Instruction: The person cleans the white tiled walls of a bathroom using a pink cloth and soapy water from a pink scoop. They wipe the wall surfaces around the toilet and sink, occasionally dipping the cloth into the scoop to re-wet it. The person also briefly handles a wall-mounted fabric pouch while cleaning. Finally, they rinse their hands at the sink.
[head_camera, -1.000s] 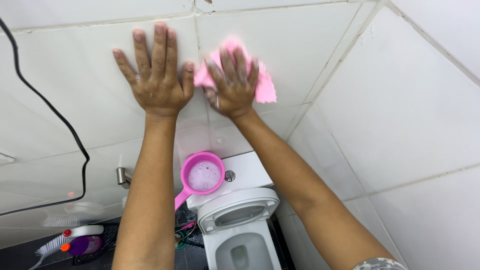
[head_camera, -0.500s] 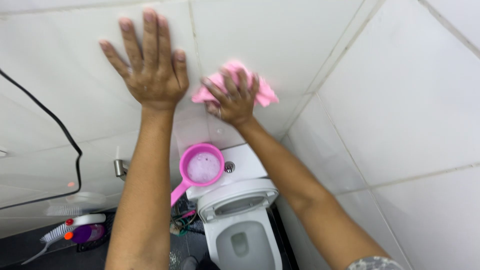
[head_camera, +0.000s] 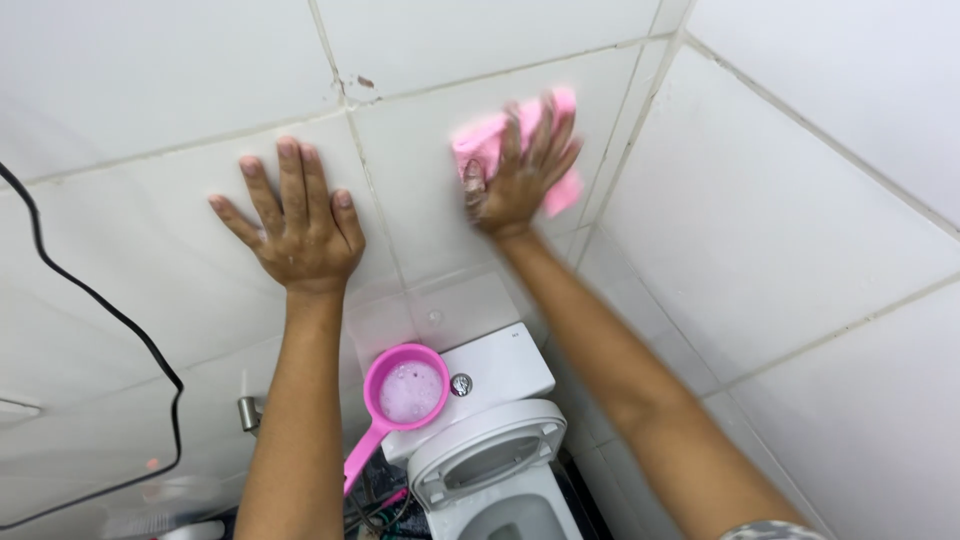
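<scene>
White tiles with thin grey grout lines cover the wall (head_camera: 180, 90) and turn a corner on the right. Nearest, both forearms rise from the bottom edge. Below them stands a white toilet (head_camera: 495, 455), its lid down, with a pink scoop (head_camera: 405, 390) of sudsy water on the cistern at about 10 o'clock of the lid. A black cable (head_camera: 100, 305) loops down the wall on the left. Further up, the left hand (head_camera: 297, 225) lies flat on the tile, fingers spread, holding nothing. At its 2 o'clock, the right hand (head_camera: 520, 180) presses a pink cloth (head_camera: 480, 140) against the wall, fingers splayed over it, cloth showing past the fingertips.
</scene>
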